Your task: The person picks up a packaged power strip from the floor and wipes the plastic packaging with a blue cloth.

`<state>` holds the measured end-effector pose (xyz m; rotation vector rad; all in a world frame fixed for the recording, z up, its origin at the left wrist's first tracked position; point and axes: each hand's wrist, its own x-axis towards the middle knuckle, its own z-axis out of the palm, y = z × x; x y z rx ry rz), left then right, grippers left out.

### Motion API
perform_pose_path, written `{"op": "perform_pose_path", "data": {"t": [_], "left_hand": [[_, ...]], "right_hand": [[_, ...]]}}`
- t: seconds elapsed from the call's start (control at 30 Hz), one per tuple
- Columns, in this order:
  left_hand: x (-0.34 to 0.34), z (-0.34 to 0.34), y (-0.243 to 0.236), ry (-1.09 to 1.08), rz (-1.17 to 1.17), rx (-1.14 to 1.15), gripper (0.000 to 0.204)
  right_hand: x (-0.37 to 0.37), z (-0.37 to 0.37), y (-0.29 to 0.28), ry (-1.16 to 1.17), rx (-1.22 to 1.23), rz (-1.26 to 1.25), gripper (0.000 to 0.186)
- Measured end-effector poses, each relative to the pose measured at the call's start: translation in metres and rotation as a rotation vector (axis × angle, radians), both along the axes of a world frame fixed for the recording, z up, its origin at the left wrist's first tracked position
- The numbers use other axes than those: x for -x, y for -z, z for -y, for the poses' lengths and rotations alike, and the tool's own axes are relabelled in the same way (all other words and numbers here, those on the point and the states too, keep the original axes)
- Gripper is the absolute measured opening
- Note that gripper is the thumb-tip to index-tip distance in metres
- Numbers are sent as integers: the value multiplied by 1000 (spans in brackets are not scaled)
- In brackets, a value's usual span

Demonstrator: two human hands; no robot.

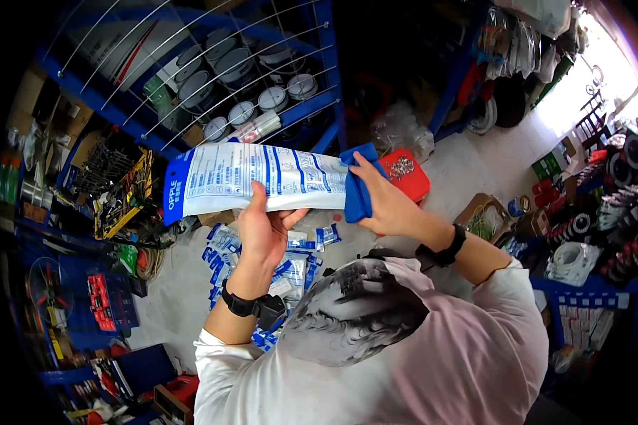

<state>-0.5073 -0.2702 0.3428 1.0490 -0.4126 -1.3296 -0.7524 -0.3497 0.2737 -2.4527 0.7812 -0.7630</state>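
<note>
A long white and blue plastic package point(262, 173) is held up lengthwise in front of me, its printed face toward me. My left hand point(262, 230) grips its lower edge near the middle, thumb on the front and fingers beneath. My right hand point(383, 198) is closed round a blue cloth point(358, 202), which wraps over the package's right end. Below the package, several small blue and white packets point(290, 269) lie in a pile on the floor.
A red tray point(420, 188) of small metal pieces sits just beyond my right hand. Ahead stands a blue rack with wire mesh point(191, 78), with paint cans point(234, 67) behind it. At the right are an open cardboard box point(482, 216) and shelves of coiled goods; tools crowd the left.
</note>
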Motion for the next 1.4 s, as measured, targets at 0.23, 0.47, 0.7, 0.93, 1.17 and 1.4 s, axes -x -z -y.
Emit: {"op": "perform_pose_path", "data": {"t": [0.23,0.47,0.7,0.93,1.17,1.4], "left_hand": [[73,50,-20,271,496,236,75],[75,125,41,-16,582,292,61],[109,148,98,184,-95,143,74],[125,154,94,-38,127,152,65],[131,145,102,115,307,218,64],[115,118,104,266,472,261,53]], "right_hand": [[67,63,6,13,-472,109,62],[126,98,59,-236,-1206,757,48],[146,125,73,-113,-1026,389,43],[129,110,33,98,-275,407,66],[84,119,-4,-152,108,-109,56],[44,176,-41,-119,213,130,41]]}}
